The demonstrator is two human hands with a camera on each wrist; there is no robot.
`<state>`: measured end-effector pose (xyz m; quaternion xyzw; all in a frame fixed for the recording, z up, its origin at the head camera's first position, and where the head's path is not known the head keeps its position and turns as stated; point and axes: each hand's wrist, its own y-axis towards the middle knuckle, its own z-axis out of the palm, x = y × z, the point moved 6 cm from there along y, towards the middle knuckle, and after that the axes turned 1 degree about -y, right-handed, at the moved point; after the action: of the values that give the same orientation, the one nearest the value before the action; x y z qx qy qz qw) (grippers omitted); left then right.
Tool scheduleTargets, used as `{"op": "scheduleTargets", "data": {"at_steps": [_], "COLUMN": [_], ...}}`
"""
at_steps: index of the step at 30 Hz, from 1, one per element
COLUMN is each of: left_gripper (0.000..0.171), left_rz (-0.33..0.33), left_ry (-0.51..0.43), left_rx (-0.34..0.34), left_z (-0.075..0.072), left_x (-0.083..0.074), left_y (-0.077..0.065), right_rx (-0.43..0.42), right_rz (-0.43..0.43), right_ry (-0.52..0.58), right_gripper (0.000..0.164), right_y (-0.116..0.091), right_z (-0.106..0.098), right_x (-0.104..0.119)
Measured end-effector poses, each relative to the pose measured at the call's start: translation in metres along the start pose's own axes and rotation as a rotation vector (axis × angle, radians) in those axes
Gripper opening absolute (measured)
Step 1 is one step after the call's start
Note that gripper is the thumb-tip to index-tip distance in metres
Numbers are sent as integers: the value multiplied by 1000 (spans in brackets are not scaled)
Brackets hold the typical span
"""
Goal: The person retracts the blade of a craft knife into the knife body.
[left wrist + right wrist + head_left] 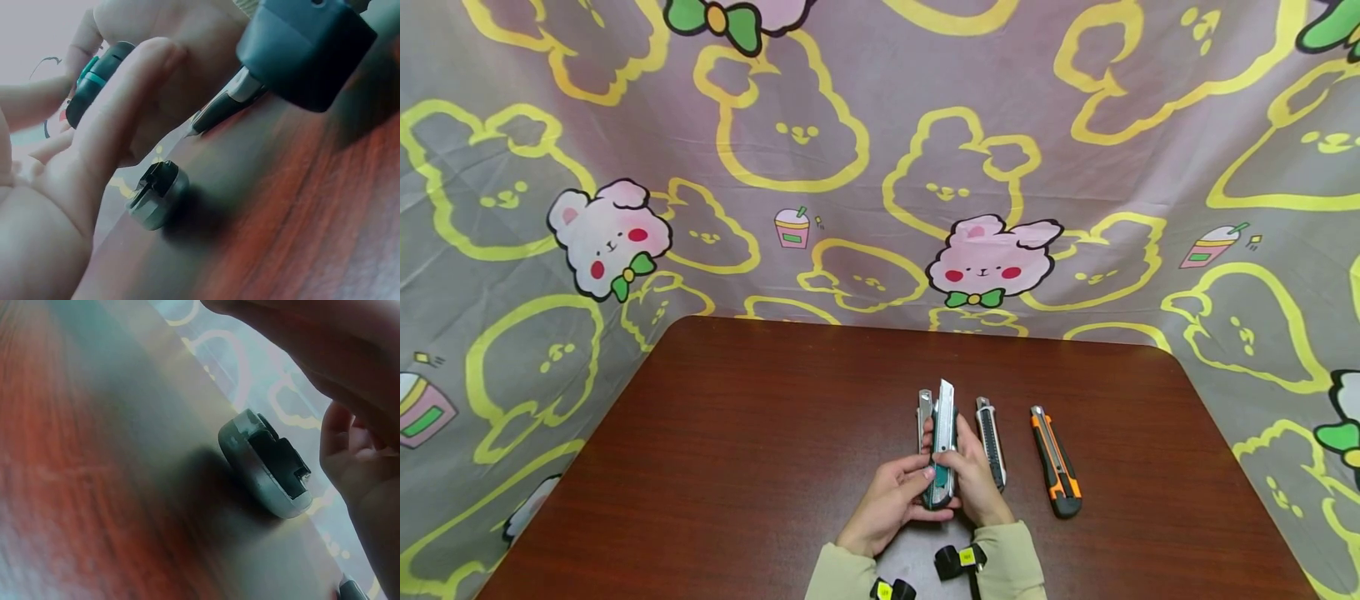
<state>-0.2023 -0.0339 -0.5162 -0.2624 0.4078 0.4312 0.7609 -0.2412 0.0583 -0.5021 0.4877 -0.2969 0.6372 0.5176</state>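
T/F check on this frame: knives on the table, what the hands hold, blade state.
1. Both hands hold the teal utility knife. True: left hand and right hand grip it.
2. Its blade is fully retracted. False: the blade sticks out at the top.
3. The orange utility knife lies on the table, right of the hands. True.
4. The orange knife is in the right hand. False: it lies untouched.

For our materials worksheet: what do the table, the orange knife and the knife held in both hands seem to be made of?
Table: likely wood or veneer, with a reddish-brown grain and soft sheen. Orange knife: probably plastic, matte orange and black. Held knife: seemingly a grey metal body with teal plastic parts and a shiny blade, gripped by the left hand and right hand.
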Motion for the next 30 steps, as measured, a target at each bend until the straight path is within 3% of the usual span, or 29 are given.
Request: {"op": "scheduleTargets", "data": {"at_steps": [16, 22, 30], "left_gripper": [37, 38, 38], "left_rz": [20, 18, 35], "left_ry": [-24, -30, -26], "left_rx": [-17, -36, -47], "left_z": [-3, -4, -5], "left_x": [-1, -2, -2], "left_y": [-1, -1, 0], "right_rx": [129, 141, 134], "right_rz": [-30, -21, -22], "right_ry": [35, 20, 5], "right_gripper": [56, 65, 66], "right_y": [-1, 0, 0], "right_z": [5, 7, 7], "right_x": [2, 2, 2]}}
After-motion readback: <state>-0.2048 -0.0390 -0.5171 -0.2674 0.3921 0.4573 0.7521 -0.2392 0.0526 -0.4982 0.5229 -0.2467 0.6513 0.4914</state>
